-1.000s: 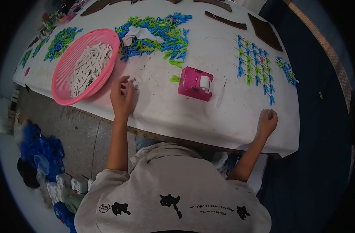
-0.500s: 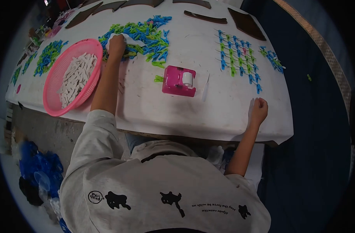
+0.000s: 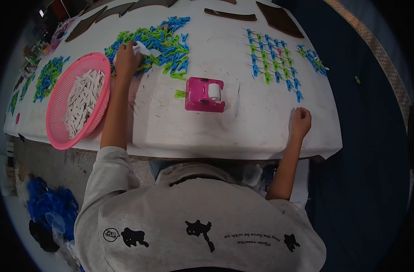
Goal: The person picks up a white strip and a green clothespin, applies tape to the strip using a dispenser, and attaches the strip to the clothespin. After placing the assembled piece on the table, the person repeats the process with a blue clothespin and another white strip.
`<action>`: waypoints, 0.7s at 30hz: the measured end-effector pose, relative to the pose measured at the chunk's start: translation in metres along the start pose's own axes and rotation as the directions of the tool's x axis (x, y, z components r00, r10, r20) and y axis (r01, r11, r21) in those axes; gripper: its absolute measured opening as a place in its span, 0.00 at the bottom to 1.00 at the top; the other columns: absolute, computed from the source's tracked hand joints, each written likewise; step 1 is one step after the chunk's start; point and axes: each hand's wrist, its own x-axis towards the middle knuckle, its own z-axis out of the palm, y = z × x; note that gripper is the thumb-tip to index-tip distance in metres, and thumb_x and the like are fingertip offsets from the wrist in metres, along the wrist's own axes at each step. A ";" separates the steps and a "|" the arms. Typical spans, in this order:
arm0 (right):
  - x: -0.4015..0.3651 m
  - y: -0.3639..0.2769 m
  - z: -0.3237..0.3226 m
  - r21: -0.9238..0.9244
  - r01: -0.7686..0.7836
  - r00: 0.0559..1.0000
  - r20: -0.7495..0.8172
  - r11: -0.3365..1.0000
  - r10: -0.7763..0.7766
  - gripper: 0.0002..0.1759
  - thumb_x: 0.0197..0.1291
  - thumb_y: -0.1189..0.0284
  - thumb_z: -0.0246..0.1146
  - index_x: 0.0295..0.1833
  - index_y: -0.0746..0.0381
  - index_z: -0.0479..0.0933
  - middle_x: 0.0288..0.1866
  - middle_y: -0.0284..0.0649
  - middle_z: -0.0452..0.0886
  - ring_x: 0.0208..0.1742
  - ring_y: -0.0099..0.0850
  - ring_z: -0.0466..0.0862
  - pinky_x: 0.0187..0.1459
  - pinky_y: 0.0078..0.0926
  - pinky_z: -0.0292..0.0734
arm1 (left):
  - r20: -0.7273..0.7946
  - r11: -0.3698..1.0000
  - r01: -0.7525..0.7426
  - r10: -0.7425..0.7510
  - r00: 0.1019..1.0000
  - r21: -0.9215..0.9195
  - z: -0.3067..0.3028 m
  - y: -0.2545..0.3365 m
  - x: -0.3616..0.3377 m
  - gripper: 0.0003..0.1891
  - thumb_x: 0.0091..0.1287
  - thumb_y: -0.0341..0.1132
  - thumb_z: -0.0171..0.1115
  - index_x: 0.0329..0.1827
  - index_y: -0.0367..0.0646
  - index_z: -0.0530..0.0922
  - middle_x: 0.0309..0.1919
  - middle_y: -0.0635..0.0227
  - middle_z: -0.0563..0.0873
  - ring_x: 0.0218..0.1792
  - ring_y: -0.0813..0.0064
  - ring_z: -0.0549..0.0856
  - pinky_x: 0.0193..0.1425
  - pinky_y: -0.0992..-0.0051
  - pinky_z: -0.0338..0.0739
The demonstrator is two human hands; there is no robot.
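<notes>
My left hand (image 3: 127, 59) is at the front of a large pile of green and blue clips (image 3: 173, 43). Its fingers are curled around part of a thin white piece (image 3: 145, 49), which sticks out to the right over the clips. Over the table's right part, my right hand (image 3: 301, 121) has its fingertips pressed together; anything between them is too small to make out. Just beyond it are rows of blue and green clips (image 3: 265, 58) with thin strands. Between my hands stands a pink tape dispenser (image 3: 195, 94) with a white roll, beside a thin pointed tool (image 3: 237, 103).
A pink basket (image 3: 54, 111) of white strips stands at the left, beside my left forearm. More clips (image 3: 48, 79) lie beyond it. A small clip cluster (image 3: 312, 59) is at the right. Dark curved pieces (image 3: 279, 20) line the far side of the white table (image 3: 256, 131).
The view has shifted slightly, so most table items appear further left. Both hands stay in about the same places, the left at the pile and the right near the rows.
</notes>
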 end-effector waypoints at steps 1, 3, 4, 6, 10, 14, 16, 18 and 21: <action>0.001 -0.002 0.001 0.008 -0.015 1.000 -0.011 1.000 0.015 0.15 0.62 0.65 0.65 0.48 0.66 0.80 0.48 0.46 0.82 0.50 0.40 0.82 0.55 0.34 0.76 | 0.038 0.980 -0.049 0.057 0.998 -0.192 -0.009 0.023 -0.005 0.15 0.57 0.31 0.68 0.49 0.41 0.82 0.25 0.60 0.81 0.30 0.55 0.82 0.38 0.60 0.76; 0.001 -0.003 -0.001 -0.006 -0.016 1.000 -0.001 1.000 0.016 0.15 0.62 0.65 0.64 0.48 0.66 0.80 0.49 0.46 0.82 0.50 0.39 0.82 0.56 0.34 0.76 | 0.400 0.869 0.094 0.126 0.908 -0.486 -0.035 0.057 -0.017 0.15 0.60 0.34 0.70 0.49 0.42 0.82 0.24 0.66 0.78 0.27 0.68 0.78 0.34 0.67 0.73; 0.001 -0.005 0.001 -0.021 -0.022 1.000 0.002 1.000 0.022 0.15 0.63 0.65 0.64 0.48 0.66 0.80 0.50 0.46 0.82 0.51 0.39 0.82 0.56 0.33 0.76 | 0.679 0.805 0.299 0.167 0.715 -0.513 -0.046 0.067 -0.021 0.14 0.60 0.35 0.70 0.48 0.42 0.82 0.25 0.69 0.77 0.26 0.75 0.76 0.33 0.72 0.71; 0.005 0.002 0.003 -0.032 -0.016 1.000 0.011 0.999 0.016 0.16 0.63 0.65 0.64 0.48 0.66 0.80 0.51 0.46 0.82 0.51 0.39 0.82 0.57 0.33 0.76 | 0.658 0.784 0.311 0.159 0.737 -0.538 -0.054 0.083 -0.035 0.13 0.61 0.35 0.71 0.47 0.42 0.83 0.24 0.71 0.76 0.26 0.78 0.74 0.32 0.75 0.70; -0.002 -0.010 0.002 -0.026 -0.062 0.998 -0.019 0.998 0.061 0.17 0.64 0.65 0.63 0.50 0.66 0.80 0.52 0.47 0.81 0.53 0.41 0.82 0.59 0.34 0.75 | 0.560 0.802 0.349 -0.021 0.828 -0.485 -0.079 0.069 -0.056 0.14 0.59 0.34 0.73 0.48 0.45 0.85 0.29 0.69 0.79 0.30 0.77 0.77 0.34 0.76 0.70; 0.000 0.000 0.005 0.008 -0.030 0.999 0.014 1.000 0.030 0.17 0.64 0.64 0.63 0.51 0.66 0.79 0.52 0.47 0.81 0.54 0.42 0.81 0.59 0.36 0.75 | 0.520 0.858 0.329 -0.087 0.850 -0.395 -0.109 0.066 -0.090 0.17 0.56 0.35 0.74 0.50 0.48 0.86 0.38 0.65 0.81 0.42 0.71 0.80 0.44 0.70 0.72; -0.002 -0.009 0.005 -0.154 0.008 1.000 0.014 0.988 -0.006 0.17 0.65 0.65 0.62 0.51 0.67 0.79 0.53 0.47 0.79 0.55 0.42 0.81 0.59 0.35 0.75 | 0.537 0.964 0.168 -0.033 0.843 -0.204 -0.106 0.080 -0.100 0.19 0.55 0.35 0.74 0.52 0.50 0.86 0.47 0.62 0.81 0.52 0.65 0.77 0.53 0.64 0.70; 0.000 -0.008 0.006 -0.167 0.017 1.000 0.028 0.986 -0.012 0.17 0.65 0.65 0.62 0.52 0.67 0.79 0.54 0.47 0.79 0.56 0.41 0.81 0.60 0.35 0.75 | 0.523 0.967 0.174 -0.051 0.851 -0.188 -0.105 0.093 -0.087 0.20 0.55 0.36 0.74 0.52 0.51 0.85 0.47 0.63 0.81 0.53 0.64 0.77 0.55 0.63 0.69; -0.002 -0.017 0.008 -0.177 0.001 1.000 0.021 0.984 0.003 0.17 0.65 0.65 0.62 0.52 0.67 0.79 0.55 0.48 0.79 0.56 0.41 0.81 0.60 0.35 0.75 | 0.563 0.968 0.169 -0.037 0.826 -0.185 -0.090 0.098 -0.066 0.21 0.55 0.39 0.75 0.53 0.53 0.85 0.46 0.65 0.81 0.53 0.62 0.76 0.56 0.63 0.67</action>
